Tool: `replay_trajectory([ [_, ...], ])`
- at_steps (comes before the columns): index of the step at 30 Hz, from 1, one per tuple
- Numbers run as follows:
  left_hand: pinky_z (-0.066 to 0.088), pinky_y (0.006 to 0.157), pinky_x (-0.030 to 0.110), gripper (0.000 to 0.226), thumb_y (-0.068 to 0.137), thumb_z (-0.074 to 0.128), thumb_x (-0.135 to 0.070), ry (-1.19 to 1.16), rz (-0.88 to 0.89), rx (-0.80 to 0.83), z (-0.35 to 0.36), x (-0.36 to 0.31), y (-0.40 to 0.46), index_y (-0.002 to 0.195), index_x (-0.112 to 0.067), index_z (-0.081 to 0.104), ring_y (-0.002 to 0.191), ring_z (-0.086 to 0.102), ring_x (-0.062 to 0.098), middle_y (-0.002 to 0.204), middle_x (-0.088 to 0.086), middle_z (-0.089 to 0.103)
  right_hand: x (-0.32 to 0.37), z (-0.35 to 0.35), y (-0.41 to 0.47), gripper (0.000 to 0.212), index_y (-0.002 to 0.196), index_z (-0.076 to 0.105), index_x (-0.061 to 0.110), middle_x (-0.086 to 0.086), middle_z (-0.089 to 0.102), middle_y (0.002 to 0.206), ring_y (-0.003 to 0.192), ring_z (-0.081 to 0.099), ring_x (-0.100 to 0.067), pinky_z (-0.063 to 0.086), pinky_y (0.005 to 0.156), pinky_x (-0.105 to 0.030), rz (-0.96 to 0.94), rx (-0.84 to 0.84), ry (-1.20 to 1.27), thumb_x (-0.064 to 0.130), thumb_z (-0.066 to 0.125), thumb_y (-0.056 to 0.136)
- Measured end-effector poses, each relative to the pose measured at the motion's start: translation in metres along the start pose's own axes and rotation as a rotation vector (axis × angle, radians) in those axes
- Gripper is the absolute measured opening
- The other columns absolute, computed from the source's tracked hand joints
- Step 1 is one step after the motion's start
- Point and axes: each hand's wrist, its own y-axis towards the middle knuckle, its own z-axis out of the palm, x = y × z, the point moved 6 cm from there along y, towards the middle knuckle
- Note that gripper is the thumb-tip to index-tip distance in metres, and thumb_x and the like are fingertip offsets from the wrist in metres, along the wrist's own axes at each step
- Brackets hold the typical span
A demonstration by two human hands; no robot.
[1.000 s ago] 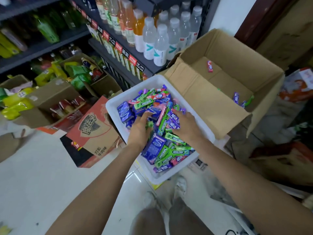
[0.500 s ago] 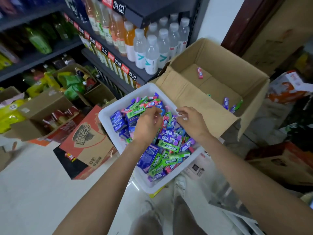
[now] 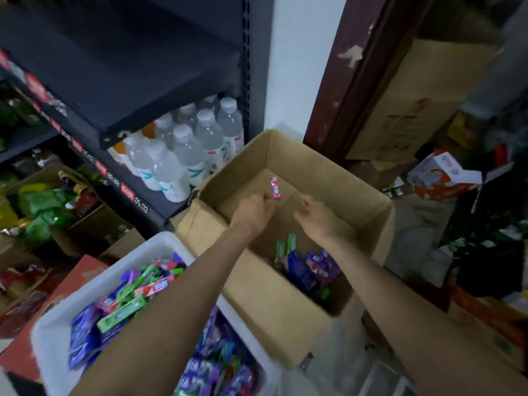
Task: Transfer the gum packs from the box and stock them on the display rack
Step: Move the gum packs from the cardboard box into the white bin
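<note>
Both hands reach over the cardboard box (image 3: 300, 158), left hand (image 3: 253, 211) just beside a pink gum pack (image 3: 275, 188), its grip unclear; right hand (image 3: 317, 217) loosely curled, empty.

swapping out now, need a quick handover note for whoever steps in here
Left hand: over the open brown cardboard box, fingertips by the small pink gum pack; grip unclear.
Right hand: loosely curled over the box, holding nothing.
Done: white plastic bin holds a heap of blue, green and purple gum packs.
Left: loose packs in the box's near corner, then stocking the display rack, not in view.
</note>
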Motion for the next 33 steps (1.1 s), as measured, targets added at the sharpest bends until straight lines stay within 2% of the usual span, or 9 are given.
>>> replay_trajectory([
  [7, 0.037, 0.103, 0.034, 0.042, 0.096, 0.045, -0.03, 0.142, 0.02, 0.146, 0.053, 0.021, 0.098, 0.136, -0.017, 0.045, 0.127, 0.044, 0.031, 0.138, 0.01, 0.047, -0.015, 0.053, 0.115, 0.056, 0.148, 0.027, 0.02, -0.005, 0.023, 0.154, 0.141, 0.024, -0.028, 0.023, 0.115, -0.038, -0.208, 0.17, -0.176, 0.013, 0.045, 0.095],
  [11, 0.017, 0.116, 0.04, 0.057, 0.097, 0.04, -0.027, 0.354, -0.02, 0.213, 0.076, 0.04, 0.125, 0.15, -0.031, 0.019, 0.144, 0.01, 0.028, 0.158, 0.004, 0.008, -0.034, 0.085, 0.146, 0.059, 0.15, 0.017, 0.019, -0.006, -0.001, 0.159, 0.146, -0.001, -0.026, 0.011, 0.118, -0.038, -0.24, 0.294, -0.334, 0.01, 0.039, 0.097],
  [13, 0.014, 0.115, 0.04, 0.057, 0.098, 0.038, -0.026, 0.413, 0.0, 0.203, 0.08, 0.038, 0.126, 0.15, -0.034, 0.016, 0.144, 0.004, 0.029, 0.158, 0.006, 0.003, -0.041, 0.086, 0.147, 0.059, 0.15, 0.018, 0.022, -0.004, 0.003, 0.159, 0.145, 0.003, -0.025, 0.017, 0.117, -0.038, -0.242, 0.263, -0.35, 0.01, 0.039, 0.097],
  [18, 0.025, 0.107, 0.03, 0.05, 0.095, 0.044, -0.016, 0.318, 0.072, 0.143, 0.089, 0.027, 0.123, 0.143, -0.028, 0.038, 0.131, 0.025, 0.028, 0.146, 0.006, 0.03, -0.047, 0.061, 0.135, 0.036, 0.13, 0.052, 0.016, -0.008, 0.044, 0.137, 0.125, 0.039, -0.025, 0.035, 0.099, -0.033, -0.152, 0.012, -0.221, 0.021, 0.049, 0.095],
  [21, 0.027, 0.09, 0.002, 0.04, 0.092, 0.045, 0.004, -0.132, 0.017, 0.132, 0.099, 0.02, 0.12, 0.129, -0.003, 0.054, 0.114, 0.044, 0.021, 0.12, 0.011, 0.051, -0.049, 0.057, 0.137, 0.043, 0.128, 0.048, 0.01, -0.011, 0.049, 0.126, 0.118, 0.046, -0.026, 0.039, 0.092, -0.033, -0.07, -0.037, -0.155, 0.022, 0.06, 0.089],
  [25, 0.04, 0.081, 0.012, 0.041, 0.082, 0.039, 0.022, -0.586, -0.153, 0.152, 0.105, 0.016, 0.12, 0.113, 0.007, 0.06, 0.087, 0.054, 0.012, 0.094, 0.009, 0.064, -0.058, 0.057, 0.147, 0.042, 0.119, 0.048, 0.001, -0.018, 0.055, 0.121, 0.113, 0.053, -0.031, 0.043, 0.089, -0.035, 0.067, -0.02, -0.056, 0.016, 0.067, 0.084],
  [27, 0.041, 0.08, 0.021, 0.032, 0.085, 0.039, 0.018, -0.642, -0.261, 0.087, 0.101, 0.021, 0.121, 0.101, 0.002, 0.062, 0.082, 0.052, 0.014, 0.085, 0.005, 0.06, -0.063, 0.055, 0.144, 0.036, 0.115, 0.052, 0.003, -0.017, 0.061, 0.116, 0.11, 0.057, -0.03, 0.043, 0.084, -0.03, 0.155, 0.078, 0.077, 0.011, 0.067, 0.083],
  [30, 0.043, 0.091, 0.03, 0.022, 0.089, 0.048, 0.007, -0.584, -0.285, 0.072, 0.091, 0.025, 0.111, 0.095, -0.009, 0.061, 0.096, 0.058, 0.021, 0.099, 0.009, 0.063, -0.063, 0.047, 0.123, 0.034, 0.117, 0.058, 0.008, -0.01, 0.063, 0.111, 0.106, 0.058, -0.024, 0.042, 0.083, -0.028, 0.176, 0.214, 0.255, 0.006, 0.062, 0.084],
  [33, 0.041, 0.09, 0.02, 0.018, 0.089, 0.055, 0.0, -0.323, -0.2, 0.184, 0.086, 0.018, 0.087, 0.103, -0.006, 0.064, 0.105, 0.058, 0.019, 0.11, 0.007, 0.063, -0.072, 0.037, 0.096, 0.018, 0.103, 0.06, 0.011, -0.006, 0.058, 0.096, 0.092, 0.056, -0.022, 0.044, 0.079, -0.032, 0.203, 0.219, 0.31, 0.007, 0.058, 0.086],
])
